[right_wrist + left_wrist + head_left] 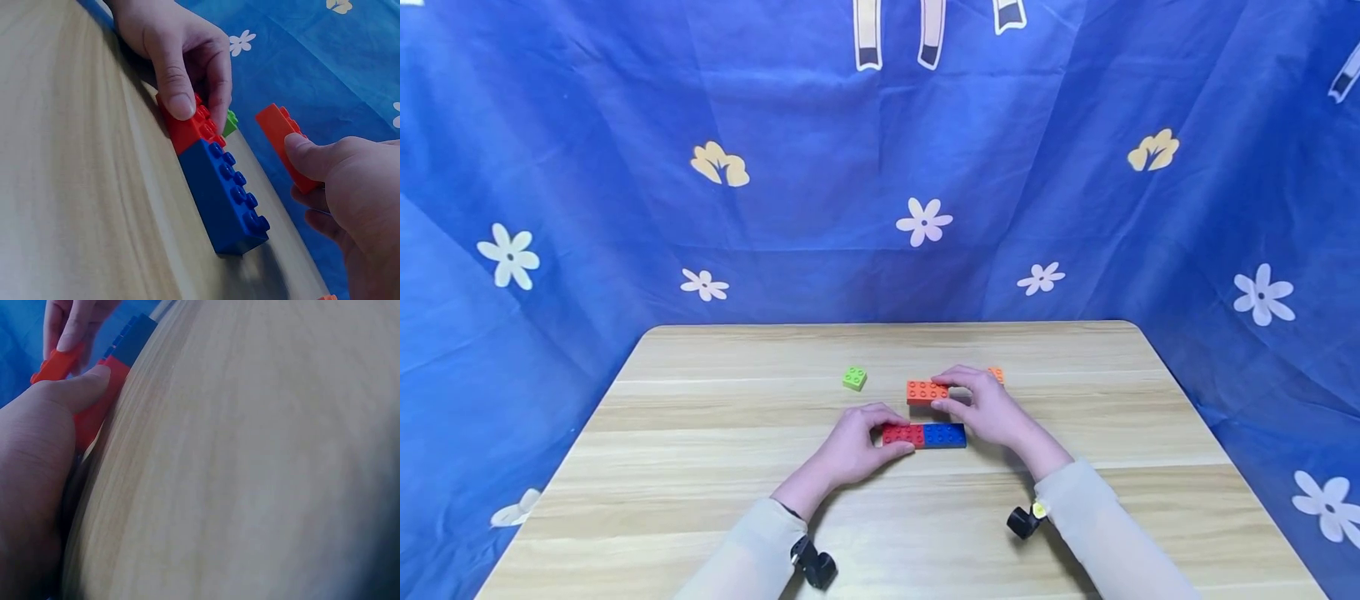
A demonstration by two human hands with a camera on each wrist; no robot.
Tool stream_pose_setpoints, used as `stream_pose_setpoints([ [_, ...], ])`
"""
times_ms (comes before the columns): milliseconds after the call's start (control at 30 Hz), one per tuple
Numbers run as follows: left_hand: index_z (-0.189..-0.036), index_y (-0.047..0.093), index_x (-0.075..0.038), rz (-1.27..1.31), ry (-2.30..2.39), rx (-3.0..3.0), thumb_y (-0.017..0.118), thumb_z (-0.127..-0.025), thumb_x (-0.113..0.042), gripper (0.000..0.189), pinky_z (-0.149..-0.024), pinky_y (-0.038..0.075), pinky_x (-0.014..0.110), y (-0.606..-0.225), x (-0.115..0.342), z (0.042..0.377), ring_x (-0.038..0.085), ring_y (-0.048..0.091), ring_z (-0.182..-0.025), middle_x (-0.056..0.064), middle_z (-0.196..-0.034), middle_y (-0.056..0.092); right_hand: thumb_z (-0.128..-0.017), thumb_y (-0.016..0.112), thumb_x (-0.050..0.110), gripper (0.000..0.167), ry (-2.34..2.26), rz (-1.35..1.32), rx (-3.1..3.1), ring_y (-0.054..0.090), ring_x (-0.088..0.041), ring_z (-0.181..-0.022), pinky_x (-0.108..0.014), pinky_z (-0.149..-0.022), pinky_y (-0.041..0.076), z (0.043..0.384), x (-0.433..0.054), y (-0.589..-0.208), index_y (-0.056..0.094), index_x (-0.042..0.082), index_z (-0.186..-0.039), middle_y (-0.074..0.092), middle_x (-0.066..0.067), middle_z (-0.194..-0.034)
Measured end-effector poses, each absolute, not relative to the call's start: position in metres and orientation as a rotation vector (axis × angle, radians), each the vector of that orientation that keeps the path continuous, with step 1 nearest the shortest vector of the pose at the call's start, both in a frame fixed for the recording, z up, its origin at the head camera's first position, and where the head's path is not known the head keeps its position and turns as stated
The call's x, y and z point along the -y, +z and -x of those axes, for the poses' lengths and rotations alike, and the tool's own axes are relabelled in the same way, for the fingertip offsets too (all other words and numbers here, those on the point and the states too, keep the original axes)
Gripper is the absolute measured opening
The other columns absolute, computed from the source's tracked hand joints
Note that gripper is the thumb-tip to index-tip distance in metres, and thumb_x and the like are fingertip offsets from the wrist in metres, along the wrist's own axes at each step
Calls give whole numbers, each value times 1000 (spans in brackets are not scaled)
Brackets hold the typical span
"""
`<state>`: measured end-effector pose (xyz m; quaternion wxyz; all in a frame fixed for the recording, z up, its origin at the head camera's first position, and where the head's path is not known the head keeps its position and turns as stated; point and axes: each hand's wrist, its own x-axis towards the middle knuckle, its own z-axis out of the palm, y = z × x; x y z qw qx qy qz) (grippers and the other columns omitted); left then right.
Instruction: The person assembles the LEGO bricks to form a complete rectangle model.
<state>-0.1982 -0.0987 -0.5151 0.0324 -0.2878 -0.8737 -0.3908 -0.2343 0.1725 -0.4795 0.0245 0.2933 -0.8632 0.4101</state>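
My left hand [856, 446] pinches a red toy brick [903, 433] between thumb and fingers, near the middle of the table. End to end with the red brick lies a blue brick [944, 435], its studs facing up. In my right hand [985, 406] an orange brick [923, 392] is held by its right end, behind the red and blue pair in the head view. The right wrist view shows this orange brick [281, 140] raised beside the blue brick [219, 194], with the thumb on its near side.
A small light green brick [854, 378] sits farther back to the left on the wooden table [700, 450]. Another orange brick [996, 374] is partly hidden behind my right hand. A blue cloth [820, 167] with printed flowers hangs around the table's back and sides.
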Motion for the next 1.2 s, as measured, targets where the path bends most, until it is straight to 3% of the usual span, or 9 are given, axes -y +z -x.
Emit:
stream_pose_setpoints([
  [400, -115, 81, -19, 884, -1204, 2704, 87, -90, -39, 33, -92, 53, 33, -517, 99, 199, 6, 65, -100, -14, -106, 72, -99, 78, 31, 41, 1242, -956, 2655, 64, -21, -124, -51, -107, 50, 218, -174, -477, 73, 9, -133, 70, 6, -130],
  [833, -115, 81, -19, 872, -1202, 2710, 88, -89, -39, 34, -97, 53, 34, -518, 100, 199, 6, 65, -104, -14, -107, 72, -98, 79, 29, 42, 1242, -984, 2628, 65, -21, -123, -50, -108, 50, 206, -174, -485, 72, 6, -132, 71, 3, -130],
  [1067, -112, 80, -17, 903, -1198, 2659, 89, -88, -37, 32, -86, 54, 33, -519, 99, 200, 7, 65, -97, -14, -102, 72, -98, 79, 28, 39, 1214, -994, 2625, 66, -23, -122, -51, -107, 50, 201, -174, -488, 74, 7, -130, 72, 1, -128],
  [1200, -112, 80, -17, 881, -1205, 2680, 89, -87, -38, 33, -87, 53, 32, -518, 99, 199, 6, 64, -97, -15, -102, 71, -98, 80, 29, 39, 1215, -998, 2620, 66, -22, -120, -50, -106, 51, 199, -173, -492, 74, 8, -130, 72, 2, -126],
])
